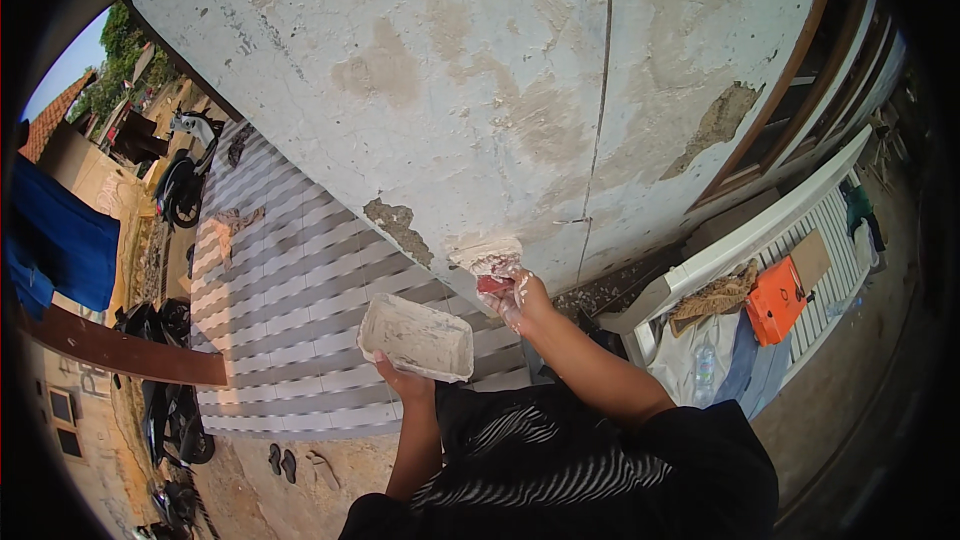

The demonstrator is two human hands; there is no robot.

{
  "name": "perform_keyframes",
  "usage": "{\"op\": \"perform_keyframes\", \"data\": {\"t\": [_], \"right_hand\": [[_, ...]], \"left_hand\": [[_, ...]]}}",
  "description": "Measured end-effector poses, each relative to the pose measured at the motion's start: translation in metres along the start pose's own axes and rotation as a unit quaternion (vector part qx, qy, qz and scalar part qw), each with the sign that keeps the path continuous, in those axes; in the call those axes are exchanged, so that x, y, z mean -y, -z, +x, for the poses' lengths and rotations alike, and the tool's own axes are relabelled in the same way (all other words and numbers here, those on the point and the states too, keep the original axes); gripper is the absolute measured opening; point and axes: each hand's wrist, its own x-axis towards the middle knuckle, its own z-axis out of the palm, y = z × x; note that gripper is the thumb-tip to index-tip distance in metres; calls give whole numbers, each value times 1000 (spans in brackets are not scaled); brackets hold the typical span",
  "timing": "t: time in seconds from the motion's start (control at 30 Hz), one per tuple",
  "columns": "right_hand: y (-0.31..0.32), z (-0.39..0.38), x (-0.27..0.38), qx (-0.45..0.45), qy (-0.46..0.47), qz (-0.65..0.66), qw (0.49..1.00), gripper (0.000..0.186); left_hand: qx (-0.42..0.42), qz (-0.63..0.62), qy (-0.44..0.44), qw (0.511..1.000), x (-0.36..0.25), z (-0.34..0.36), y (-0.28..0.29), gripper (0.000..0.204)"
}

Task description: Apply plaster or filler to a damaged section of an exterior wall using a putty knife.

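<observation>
My right hand (525, 302), spotted with white paste, is closed round the red handle of a putty knife (492, 284). The knife's blade is coated in pale putty and is up against the lower part of the worn, whitish wall (540, 30); I cannot tell how firmly it touches. Below and to the left, my left hand (402, 380) grips the near side of a putty-smeared rectangular tub (465, 352), tilted so its inside shows. Bare brownish patches and dried putty mark the wall, with a chipped patch (398, 230) left of the knife.
A white slatted bench (822, 208) at the right carries an orange bag (777, 302), a clear bottle (705, 372), cloths and cardboard. A cable (603, 90) runs down the wall. Grey-striped floor tiles (290, 310) lie left, with sandals (282, 462) and motorbikes (182, 185) beyond.
</observation>
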Motion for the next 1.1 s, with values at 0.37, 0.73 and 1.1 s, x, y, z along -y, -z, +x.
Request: {"op": "perform_keyframes", "data": {"t": [0.37, 0.73, 1.1], "right_hand": [[30, 37, 1, 88, 192, -323, 922, 17], [28, 64, -16, -36, 471, -448, 759, 22], [53, 21, 2, 62, 496, -526, 688, 21]], "left_hand": [[46, 11, 39, 998, 3, 2, 31, 70], [76, 34, 107, 991, 23, 16, 43, 77], [77, -24, 91, 993, -8, 3, 7, 78]]}}
